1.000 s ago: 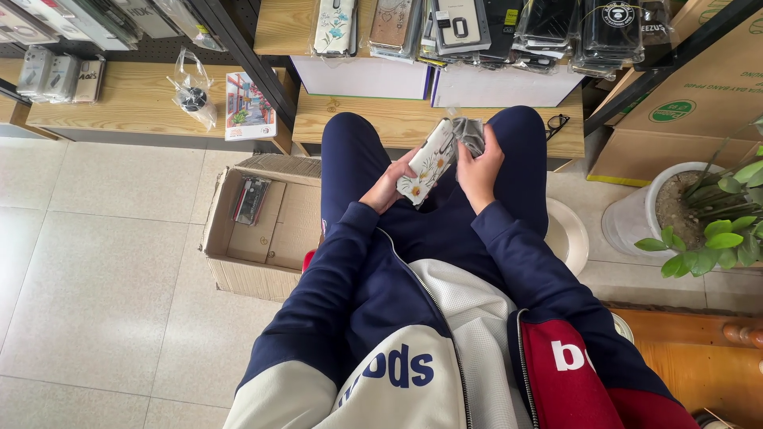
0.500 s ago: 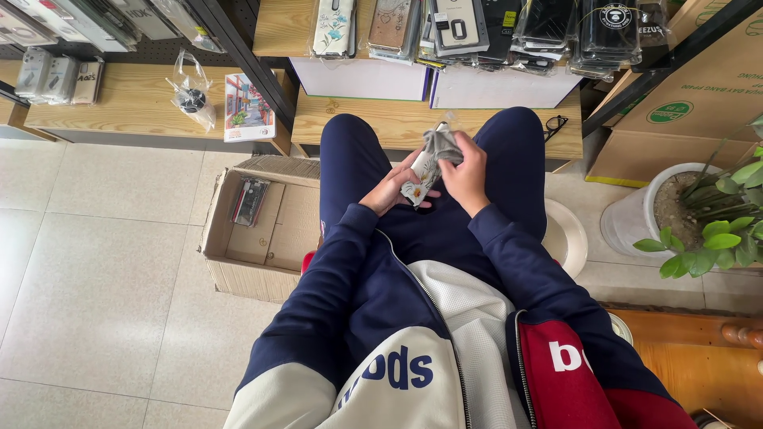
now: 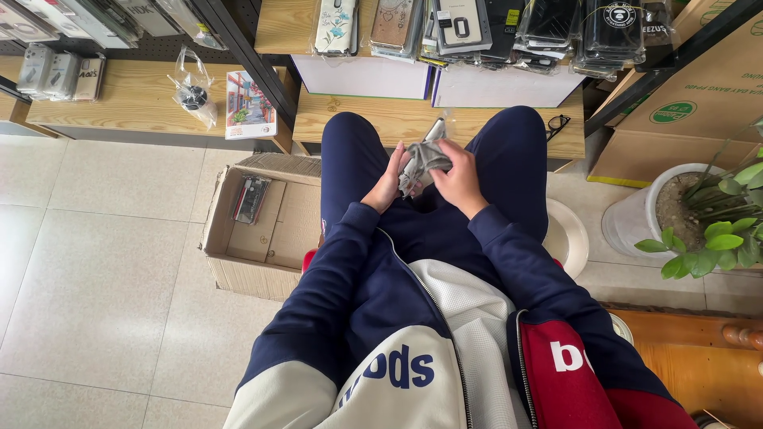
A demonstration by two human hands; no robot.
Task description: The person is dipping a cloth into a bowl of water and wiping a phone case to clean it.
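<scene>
While seated over pale floor tiles, right hand [image 3: 459, 176] and left hand [image 3: 387, 184], fingers curled, clutching a crumpled grey plastic wrapper [image 3: 423, 161] between navy knees; long axis impossible to tell. Beyond, light wooden shelf [image 3: 381, 119] of glossy phone cases [image 3: 461, 28]; open cardboard box [image 3: 266, 230] left, potted plant [image 3: 699, 230] right.

One head-worn camera looks steeply down from close above the lap, wooden shelf [image 3: 143, 103] toward 12 o'clock
</scene>
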